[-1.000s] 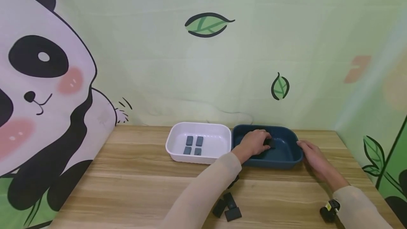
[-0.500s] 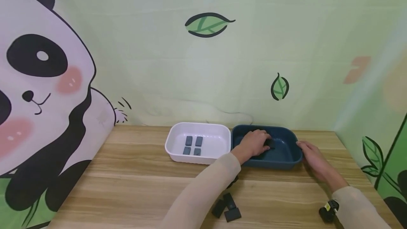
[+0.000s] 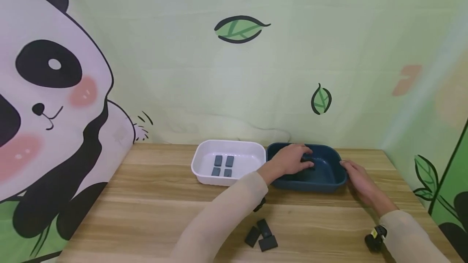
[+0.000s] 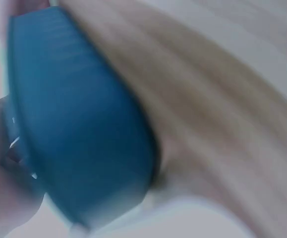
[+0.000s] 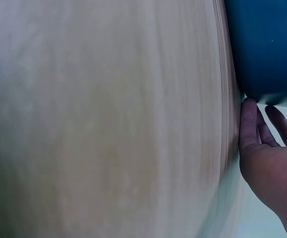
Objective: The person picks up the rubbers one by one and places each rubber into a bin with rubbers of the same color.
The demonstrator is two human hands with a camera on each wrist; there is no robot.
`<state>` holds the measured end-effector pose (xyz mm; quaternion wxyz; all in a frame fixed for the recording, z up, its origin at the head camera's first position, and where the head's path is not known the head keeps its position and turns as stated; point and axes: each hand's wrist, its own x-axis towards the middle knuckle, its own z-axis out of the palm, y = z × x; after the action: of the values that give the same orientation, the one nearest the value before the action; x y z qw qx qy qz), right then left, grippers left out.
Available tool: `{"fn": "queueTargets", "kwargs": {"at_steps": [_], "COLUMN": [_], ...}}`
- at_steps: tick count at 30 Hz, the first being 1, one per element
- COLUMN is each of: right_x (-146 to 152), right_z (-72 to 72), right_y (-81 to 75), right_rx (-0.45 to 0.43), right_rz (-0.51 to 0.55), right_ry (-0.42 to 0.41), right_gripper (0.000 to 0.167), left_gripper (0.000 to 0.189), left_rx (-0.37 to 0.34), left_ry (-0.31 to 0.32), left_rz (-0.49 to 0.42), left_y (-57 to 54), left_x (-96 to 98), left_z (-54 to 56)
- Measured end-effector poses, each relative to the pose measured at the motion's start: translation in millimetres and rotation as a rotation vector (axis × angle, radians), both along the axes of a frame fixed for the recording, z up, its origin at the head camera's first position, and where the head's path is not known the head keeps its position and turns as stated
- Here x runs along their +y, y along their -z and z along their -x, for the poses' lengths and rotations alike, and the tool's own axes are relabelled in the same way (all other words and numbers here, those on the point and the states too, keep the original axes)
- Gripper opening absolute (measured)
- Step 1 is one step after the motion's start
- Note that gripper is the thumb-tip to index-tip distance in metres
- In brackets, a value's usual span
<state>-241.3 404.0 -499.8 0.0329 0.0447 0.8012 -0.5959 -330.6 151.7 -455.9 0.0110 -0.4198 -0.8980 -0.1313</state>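
My left hand (image 3: pixel 289 160) reaches over the near left side of a dark blue tray (image 3: pixel 330 186), its thumb and fingers spread apart inside. A small dark block (image 3: pixel 311 166) shows faintly by the thumb tip; the hand hides most of it. In the left wrist view the hand (image 4: pixel 7 196) is blurred above the tray's outer wall (image 4: pixel 84 109). My right hand (image 3: pixel 360 180) touches the blue tray's right end. Its fairly straight fingers (image 5: pixel 249 121) rest against the outer wall in the right wrist view.
A white tray (image 3: pixel 248 180) abuts the blue one on the left, holding several grey blocks (image 3: pixel 229 161) in two rows. Three loose black blocks (image 3: pixel 268 243) lie on the wooden table (image 3: pixel 146 214) near the front. A panda-print backdrop (image 3: pixel 175 72) rises behind.
My left hand has drawn back slightly leftward within the blue tray, and its thumb and fingers are wider apart. The right hand stays at the tray's end.
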Motion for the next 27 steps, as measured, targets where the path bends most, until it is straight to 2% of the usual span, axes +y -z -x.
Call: {"fn": "queueTargets", "kwargs": {"at_steps": [7,10,15,21,27], "right_x": [4.4,6.3,4.9,2.6,3.6], "right_z": [-2.6,-1.5,0.5,2.3,3.3], "right_y": [-2.1,-3.7,-2.7,-2.0,-4.9], "right_rx": [-0.042,-0.077,-0.091,-0.074,-0.081], "right_rz": [-0.011,-0.02,-0.018,-0.004,0.02], "right_ry": [-0.003,-0.014,-0.021,-0.028,-0.021], "right_gripper": [0.069,0.074,0.075,0.076,0.077], "left_gripper": [0.05,0.05,0.053,0.05,0.046], "left_rx": [-0.051,-0.06,-0.104,-0.151,-0.194], "left_ry": [0.043,0.061,0.093,0.141,0.189], "left_rz": [-0.148,-0.208,-0.234,-0.218,-0.16], "left_y": [-35.0,-45.5,-56.0,-55.2,-36.9], "left_x": [-41.1,-61.3,-95.9,-132.9,-157.0], "left_z": [-19.5,-29.8,-52.1,-83.4,-105.5]}}
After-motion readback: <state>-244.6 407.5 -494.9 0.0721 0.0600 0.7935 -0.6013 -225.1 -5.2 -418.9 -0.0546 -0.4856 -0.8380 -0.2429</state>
